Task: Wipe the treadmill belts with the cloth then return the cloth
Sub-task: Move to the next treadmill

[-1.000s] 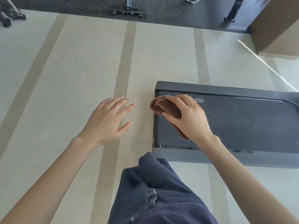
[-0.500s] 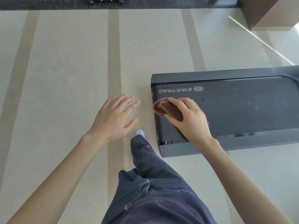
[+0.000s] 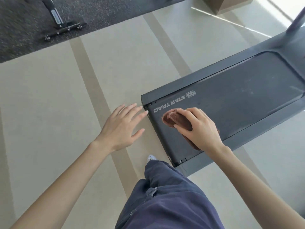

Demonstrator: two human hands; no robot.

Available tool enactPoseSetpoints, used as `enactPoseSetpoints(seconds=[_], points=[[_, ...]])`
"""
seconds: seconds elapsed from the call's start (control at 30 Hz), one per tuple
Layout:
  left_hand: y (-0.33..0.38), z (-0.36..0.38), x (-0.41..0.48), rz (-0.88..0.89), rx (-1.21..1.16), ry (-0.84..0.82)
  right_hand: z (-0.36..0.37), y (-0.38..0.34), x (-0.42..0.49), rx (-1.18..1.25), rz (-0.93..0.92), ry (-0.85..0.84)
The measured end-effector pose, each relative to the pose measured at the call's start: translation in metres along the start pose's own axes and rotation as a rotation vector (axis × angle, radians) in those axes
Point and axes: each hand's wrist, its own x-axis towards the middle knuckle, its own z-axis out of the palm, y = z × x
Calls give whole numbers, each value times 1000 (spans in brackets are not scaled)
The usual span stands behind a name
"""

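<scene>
We look down from head height at a pale floor (image 3: 49, 104) with darker stripes. Just to the 3 o'clock side of centre, the right grip (image 3: 200, 128), a bare hand, lies on a folded brown cloth (image 3: 175, 119). Its fingers curl over the top of the cloth and its thumb tucks against the near edge, so the grip is closed around the cloth. The cloth rests flat on the dark treadmill belt (image 3: 239, 100), close to the belt's end and right beside the white STAR TRAC lettering (image 3: 171, 104), which sits at the cloth's 12 o'clock. The treadmill runs away toward 2 o'clock, with a grey side rail (image 3: 264, 128) along its near edge. At 9 o'clock from the cloth, the left grip (image 3: 122, 128) hovers over the floor, fingers spread and straight, holding nothing; its fingertips are near the treadmill's end corner. At 6 o'clock we see a dark blue trouser leg (image 3: 165, 195) and the tip of a pale shoe (image 3: 151, 157). At 11 o'clock lies a dark speckled mat (image 3: 24, 22) carrying a metal equipment foot (image 3: 62, 30).
</scene>
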Motion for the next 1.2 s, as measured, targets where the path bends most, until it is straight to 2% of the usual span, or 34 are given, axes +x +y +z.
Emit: enactPoseSetpoints(seconds=[0.17, 0.43, 0.97, 1.2], points=[[-39, -10, 39, 89, 7, 22, 0, -8, 36, -31, 68, 17], [-95, -9, 88, 297, 5, 30, 29, -44, 71, 18, 282, 106], [-304, -43, 139, 721, 49, -39, 108, -197, 178, -39, 620, 309], [-355, -43, 159, 837, 52, -44, 137, -240, 214, -51, 720, 381]])
